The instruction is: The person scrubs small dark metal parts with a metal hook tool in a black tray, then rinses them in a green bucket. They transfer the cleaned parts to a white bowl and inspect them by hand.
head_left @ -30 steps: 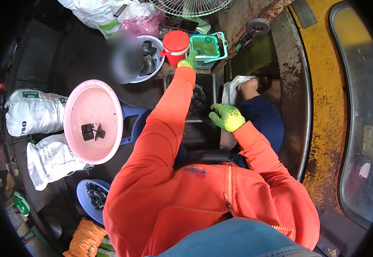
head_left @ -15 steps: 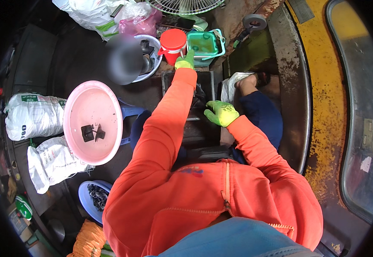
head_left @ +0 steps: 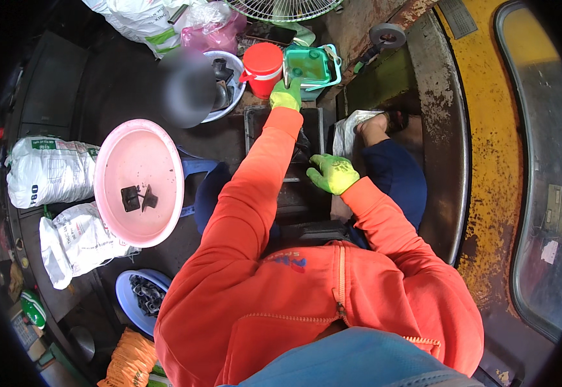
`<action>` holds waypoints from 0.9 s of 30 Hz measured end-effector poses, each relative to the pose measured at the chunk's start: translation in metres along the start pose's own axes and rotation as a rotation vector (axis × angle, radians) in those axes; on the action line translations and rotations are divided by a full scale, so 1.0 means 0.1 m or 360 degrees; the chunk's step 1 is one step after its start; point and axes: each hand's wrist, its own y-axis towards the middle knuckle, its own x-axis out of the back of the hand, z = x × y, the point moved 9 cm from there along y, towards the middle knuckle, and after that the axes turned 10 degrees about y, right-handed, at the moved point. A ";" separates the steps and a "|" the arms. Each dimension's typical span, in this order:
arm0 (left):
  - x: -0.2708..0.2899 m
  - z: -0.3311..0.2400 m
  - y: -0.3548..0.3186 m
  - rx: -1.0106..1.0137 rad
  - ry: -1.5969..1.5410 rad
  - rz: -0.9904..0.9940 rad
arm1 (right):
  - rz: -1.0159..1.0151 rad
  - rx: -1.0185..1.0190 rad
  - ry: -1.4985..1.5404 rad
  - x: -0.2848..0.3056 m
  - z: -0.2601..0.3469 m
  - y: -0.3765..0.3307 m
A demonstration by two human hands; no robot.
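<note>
My left hand, in a yellow-green glove, reaches far forward beside the red lidded jug. A thin greyish tool-like piece juts up from its closed fingers; its kind is too small to make out. Just right of that hand is a green basket with a green tub in it. My right hand, gloved alike, is open with thumb and fingers apart. It rests by a dark part at the black frame-like fixture between my legs; whether they touch I cannot tell.
At left a pink basin holds dark parts, with white sacks beside it. A blue basin of black pieces stands lower left, another light basin ahead. A fan is at the top, a rusty yellow wall at right.
My left hand has shifted slightly right and nearer to me, with the thin piece still upright in it. My right hand stays almost in place.
</note>
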 end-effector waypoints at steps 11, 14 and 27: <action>-0.20 -0.61 0.25 -0.0406 -0.0231 0.0287 | -0.0475 -0.0121 0.0576 0.37 -0.14 0.55; -0.32 -0.81 0.30 -0.0433 -0.0096 0.0500 | -0.0256 -0.0170 0.0662 0.38 -0.33 1.04; -0.25 -1.14 0.42 -0.0398 0.0373 0.0653 | -0.0874 -0.0637 0.2252 0.29 -0.96 2.02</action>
